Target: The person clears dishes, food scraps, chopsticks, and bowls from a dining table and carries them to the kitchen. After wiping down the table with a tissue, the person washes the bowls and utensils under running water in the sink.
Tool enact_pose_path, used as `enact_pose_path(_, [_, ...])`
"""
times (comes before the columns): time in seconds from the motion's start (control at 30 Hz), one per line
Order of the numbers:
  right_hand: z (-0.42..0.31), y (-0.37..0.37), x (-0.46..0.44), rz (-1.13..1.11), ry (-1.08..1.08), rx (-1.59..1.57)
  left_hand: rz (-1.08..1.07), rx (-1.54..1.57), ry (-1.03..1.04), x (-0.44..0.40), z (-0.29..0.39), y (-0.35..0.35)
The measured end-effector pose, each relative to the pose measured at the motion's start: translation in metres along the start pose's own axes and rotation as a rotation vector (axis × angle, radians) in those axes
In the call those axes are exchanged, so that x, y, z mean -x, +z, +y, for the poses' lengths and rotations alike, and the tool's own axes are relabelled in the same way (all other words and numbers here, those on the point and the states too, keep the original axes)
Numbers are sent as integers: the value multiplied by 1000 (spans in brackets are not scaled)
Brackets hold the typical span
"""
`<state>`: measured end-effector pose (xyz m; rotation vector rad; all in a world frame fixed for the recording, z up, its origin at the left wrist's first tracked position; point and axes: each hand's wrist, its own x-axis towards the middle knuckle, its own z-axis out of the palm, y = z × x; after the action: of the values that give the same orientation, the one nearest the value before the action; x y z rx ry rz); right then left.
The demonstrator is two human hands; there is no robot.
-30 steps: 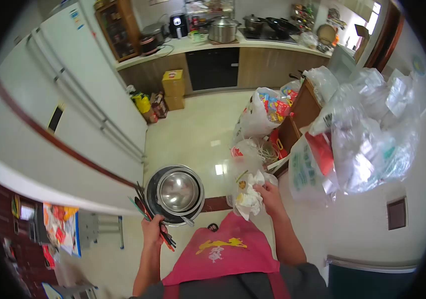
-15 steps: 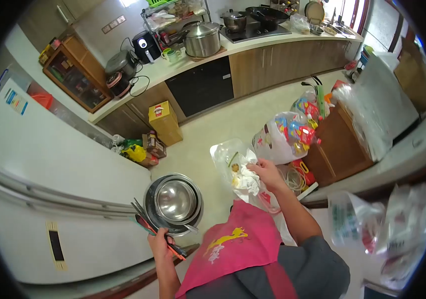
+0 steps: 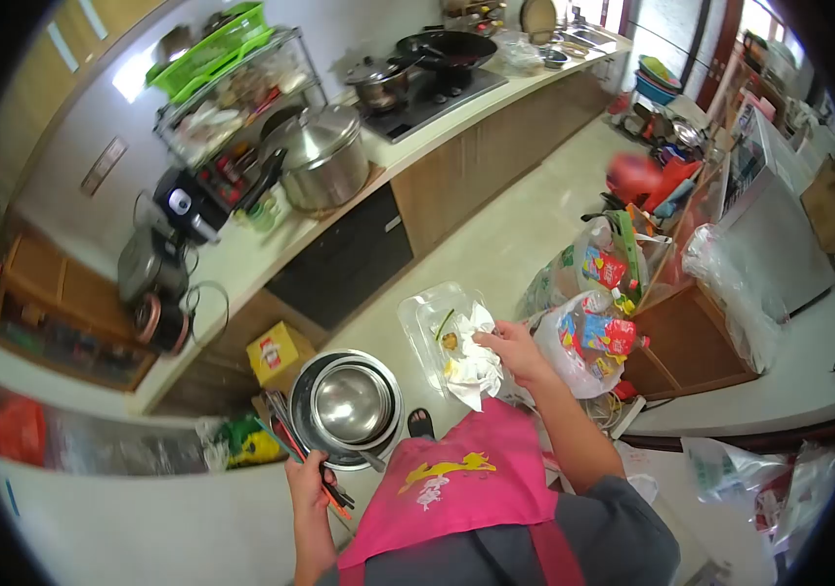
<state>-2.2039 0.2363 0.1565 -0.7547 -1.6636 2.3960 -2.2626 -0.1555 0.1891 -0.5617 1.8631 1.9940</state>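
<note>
Nested metal bowls [image 3: 351, 402] are at the lower left of the middle, by my left hand [image 3: 310, 479]. Its fingers are closed on the bowls' rim and on several long utensils [image 3: 287, 437] with dark, green and orange parts. A spoon-like metal handle sticks out at the bowls' lower edge. In my right hand [image 3: 517, 352] is a clear plastic container [image 3: 417, 317], with crumpled white tissue [image 3: 476, 369] and some food scraps in it. The fingers pinch its right side. Both loads hang in front of the pink apron [image 3: 476, 469].
Ahead runs a counter [image 3: 417, 156] with a large pot [image 3: 315, 161], a stove and a wok [image 3: 447, 49]. A yellow box [image 3: 278, 354] stands by the cabinets. On the right are bags of plastic bottles [image 3: 588, 342] and a wooden cabinet [image 3: 691, 342].
The view has swung to the right, bringing the counter closer and the sink end and the cluttered right side into sight. Both hands keep their holds. A foot now shows beside the bowls.
</note>
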Motion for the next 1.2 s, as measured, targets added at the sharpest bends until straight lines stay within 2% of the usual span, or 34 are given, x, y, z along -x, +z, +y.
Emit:
enact_pose_path(0.1, [-17,-4,-38,118,20,-51,-128,-149,9,-88,47,43])
enact_pose_path(0.17, [-39,-9,-62,171,-5,-161,-247,-106,-9,-133,69,80])
enact_pose_path(0.23, [-55,-24,-92,274,-28,-109,-306,-155,-12,-169,96,129])
enact_pose_path(0.33, [-68,-51,-148,378,-33,-179,-404,-149,-47,-235,111,203])
enact_pose_path(0.43, [-77,-101,-208,457,-84,-101,-438,-184,-14,-290,119,286])
enact_pose_path(0.47, [-84,-114,-228,455,-131,-184,-469,-224,7,-314,119,310])
enact_pose_path(0.7, [-183,-210,-350,533,-101,-299,-540,-275,-60,-378,180,513])
enact_pose_path(0.83, [-221,-278,-408,610,-180,-291,-616,-301,-51,-406,201,634])
enact_pose_path(1.0, [-249,-379,-471,773,-191,-209,-728,-381,-92,-464,200,792])
enact_pose_path(1.1, [-291,-422,-508,793,-299,-363,-781,-383,-80,-486,206,897])
enact_pose_path(1.2, [-324,-477,-531,903,-308,-381,-878,-425,-113,-498,217,1008])
